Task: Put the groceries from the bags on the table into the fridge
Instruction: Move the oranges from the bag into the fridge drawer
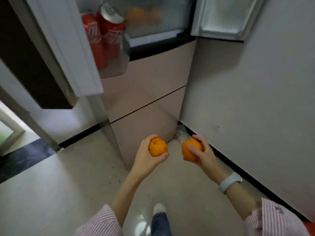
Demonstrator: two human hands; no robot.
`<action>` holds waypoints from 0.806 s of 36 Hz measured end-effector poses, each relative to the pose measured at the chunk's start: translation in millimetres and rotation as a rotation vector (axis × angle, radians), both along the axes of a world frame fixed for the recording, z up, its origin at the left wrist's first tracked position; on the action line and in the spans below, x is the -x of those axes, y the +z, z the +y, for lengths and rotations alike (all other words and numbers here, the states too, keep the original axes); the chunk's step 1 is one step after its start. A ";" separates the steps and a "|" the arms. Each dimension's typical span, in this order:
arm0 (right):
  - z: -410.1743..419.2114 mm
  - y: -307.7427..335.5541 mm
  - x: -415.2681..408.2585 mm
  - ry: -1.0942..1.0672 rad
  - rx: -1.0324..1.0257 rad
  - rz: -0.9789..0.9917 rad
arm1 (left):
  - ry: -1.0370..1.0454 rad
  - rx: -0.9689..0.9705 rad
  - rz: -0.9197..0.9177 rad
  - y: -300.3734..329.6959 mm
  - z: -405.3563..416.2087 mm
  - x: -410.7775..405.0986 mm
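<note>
Pale floor [68,193] and a grey wall [255,99] at three o'clock frame the fridge [146,92], which fills twelve o'clock with both upper doors swung wide. Its left door [64,48] carries red cans [109,29] in a clear bin at eleven o'clock; behind a frosted drawer front [153,19] you can make out orange shapes, probably fruit already stored, though the blur leaves that uncertain.

Your left hand [146,154] is curled around one orange [157,147], and your right hand [199,155] grips a second orange [190,149], thumb across its front. Both sit low, near the fridge's pink lower panels, well short of the open compartment.

To finish well, lift both toward twelve o'clock, steer clear of the can bin, and set each orange down gently so neither rolls out.

The shelves above are cut off, the desk and bags are out of sight, and something pale and crumpled at the fridge's base [182,133] is unreadable.
</note>
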State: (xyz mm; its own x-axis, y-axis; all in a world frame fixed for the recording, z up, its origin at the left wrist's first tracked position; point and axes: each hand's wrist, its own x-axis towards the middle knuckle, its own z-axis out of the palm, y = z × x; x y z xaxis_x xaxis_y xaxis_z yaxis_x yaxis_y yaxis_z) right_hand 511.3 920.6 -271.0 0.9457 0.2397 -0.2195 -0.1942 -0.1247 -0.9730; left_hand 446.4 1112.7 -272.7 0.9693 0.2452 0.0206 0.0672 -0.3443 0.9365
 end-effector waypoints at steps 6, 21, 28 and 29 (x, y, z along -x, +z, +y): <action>-9.6 32.5 -112.4 -0.076 -0.023 -0.066 | -0.090 -0.002 -0.081 35.5 -7.6 -126.0; 8.0 168.1 -367.7 -0.001 -0.102 -0.294 | 0.008 -0.094 -0.413 179.0 -5.8 -377.9; 52.6 244.6 -471.9 0.180 0.011 -0.642 | 0.232 -0.258 -0.617 259.0 40.3 -453.2; 60.9 255.8 -482.8 0.204 0.016 -0.689 | 0.270 -0.294 -0.637 271.9 48.2 -459.3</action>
State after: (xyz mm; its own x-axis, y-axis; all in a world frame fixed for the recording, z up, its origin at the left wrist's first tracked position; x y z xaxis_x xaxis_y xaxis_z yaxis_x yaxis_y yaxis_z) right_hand 994.1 981.4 -15.2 0.8071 0.4281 0.4067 0.4924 -0.1078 -0.8637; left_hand 905.8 1160.9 -0.8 0.6547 0.3703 0.6590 -0.3400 -0.6344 0.6942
